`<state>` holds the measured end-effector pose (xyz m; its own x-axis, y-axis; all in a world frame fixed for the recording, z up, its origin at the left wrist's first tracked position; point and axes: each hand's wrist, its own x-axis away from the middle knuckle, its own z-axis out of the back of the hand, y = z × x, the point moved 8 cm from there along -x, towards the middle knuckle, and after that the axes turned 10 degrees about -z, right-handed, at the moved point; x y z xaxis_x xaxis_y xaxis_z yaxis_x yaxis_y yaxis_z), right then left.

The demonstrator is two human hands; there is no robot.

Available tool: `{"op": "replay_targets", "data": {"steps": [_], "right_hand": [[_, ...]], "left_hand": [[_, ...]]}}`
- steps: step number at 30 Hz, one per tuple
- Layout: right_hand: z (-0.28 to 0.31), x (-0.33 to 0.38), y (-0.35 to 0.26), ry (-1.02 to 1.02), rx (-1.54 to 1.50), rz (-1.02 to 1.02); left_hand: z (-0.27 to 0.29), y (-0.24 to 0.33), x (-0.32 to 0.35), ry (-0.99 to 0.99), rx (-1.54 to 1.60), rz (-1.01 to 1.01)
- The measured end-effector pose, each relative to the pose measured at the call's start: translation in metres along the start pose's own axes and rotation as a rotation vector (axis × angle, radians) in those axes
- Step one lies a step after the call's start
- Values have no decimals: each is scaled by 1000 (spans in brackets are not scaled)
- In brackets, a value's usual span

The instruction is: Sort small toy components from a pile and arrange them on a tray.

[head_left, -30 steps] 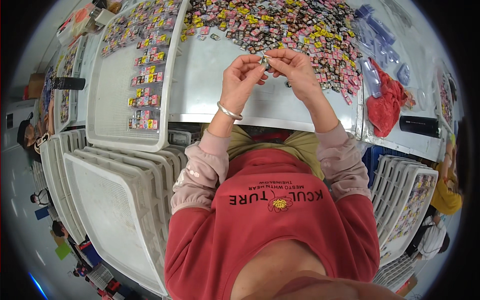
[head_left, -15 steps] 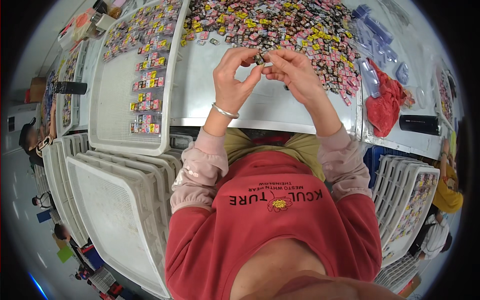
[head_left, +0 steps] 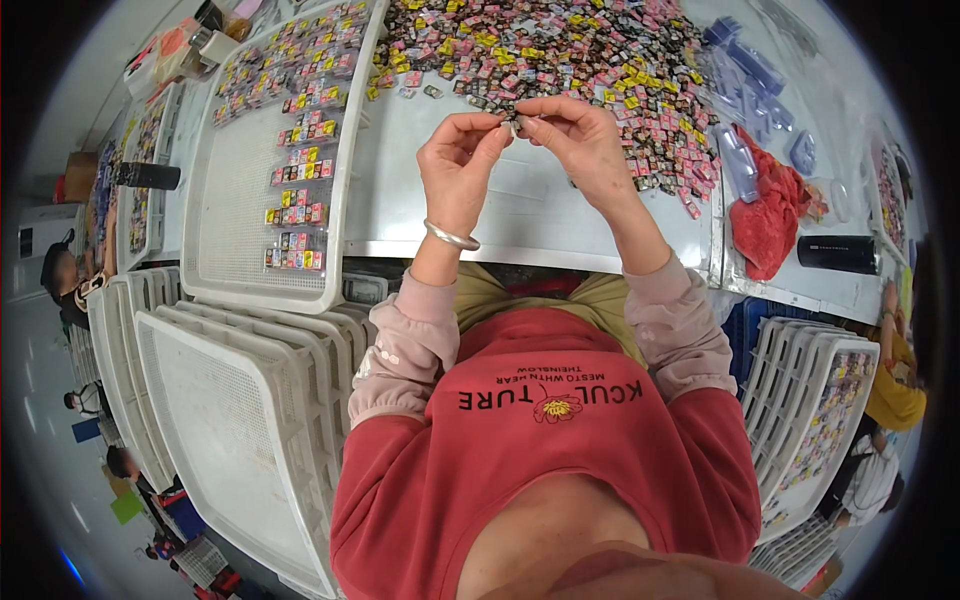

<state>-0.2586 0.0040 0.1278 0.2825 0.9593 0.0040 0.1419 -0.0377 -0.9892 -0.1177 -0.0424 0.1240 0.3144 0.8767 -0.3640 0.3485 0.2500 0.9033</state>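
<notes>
A tiny box-shaped piece (head_left: 513,127), dark with a pale side showing, is pinched at the fingertips of both hands over the table. My left hand (head_left: 462,168) grips it between thumb and forefinger, a silver bangle on the wrist. Thumb and forefinger of my right hand (head_left: 583,155) close on it from the other side. Fingers partly cover the piece, so its details are hidden. Beyond the hands spreads a big heap of similar small pieces (head_left: 560,65) in pink, black, yellow and white.
To the left lies a white perforated tray (head_left: 225,200) with rows of clear packs (head_left: 296,250) holding such pieces. Stacked white trays (head_left: 215,400) stand below it, and more trays (head_left: 800,400) at the right. A red cloth (head_left: 765,215) and a black cylinder (head_left: 838,254) lie on the right.
The piece has turned between my fingers, its dark and yellow side giving way to a pale one. Both hands have shifted slightly, and the fingertips have drawn closer together.
</notes>
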Motion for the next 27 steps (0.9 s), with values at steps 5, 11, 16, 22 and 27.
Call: {"op": "replay_targets", "data": {"steps": [5, 11, 16, 22, 27], "right_hand": [[-8, 2, -6, -31, 204, 51], [-7, -30, 14, -89, 428, 92], [-37, -30, 64, -183, 748, 227], [-55, -31, 112, -358, 792, 29], [-66, -22, 118, -288, 1083, 307]], "left_hand": [[8, -6, 5, 59, 41, 65], [81, -13, -14, 137, -202, -91], [113, -77, 22, -29, -748, -23], [90, -111, 37, -118, -793, 125], [85, -119, 38, -142, -750, 247]]}}
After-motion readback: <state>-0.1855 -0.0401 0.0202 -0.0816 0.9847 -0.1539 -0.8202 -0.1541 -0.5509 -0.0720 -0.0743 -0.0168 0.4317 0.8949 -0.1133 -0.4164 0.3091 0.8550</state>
